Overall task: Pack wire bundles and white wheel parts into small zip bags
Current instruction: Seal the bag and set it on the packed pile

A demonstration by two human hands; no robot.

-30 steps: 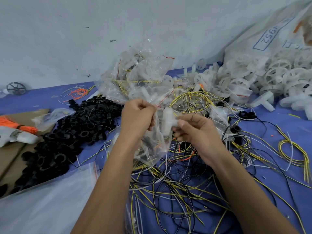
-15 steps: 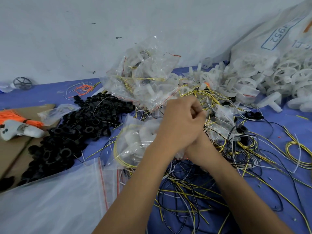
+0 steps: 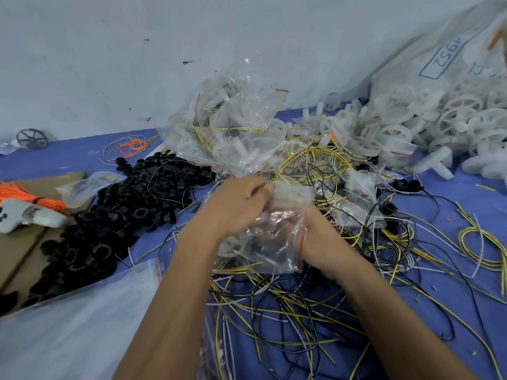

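A small clear zip bag with a red seal line sits between my hands, with white wheel parts and wire inside it. My left hand grips the bag's upper left part, fingers curled over it. My right hand is mostly hidden behind the bag and holds its right edge. Loose yellow, black and white wires lie tangled on the blue cloth below. A heap of filled zip bags stands just beyond my hands. White wheel parts are piled at the back right.
A mound of black rings covers the left side. Empty flat zip bags lie at the front left. Orange wire bundle and a white tool rest on cardboard at far left. A large printed sack leans at the right wall.
My hands, clasped together over the wires half a second ago, have parted and now hold the filled bag up between them. The bag has shifted from the left to the centre.
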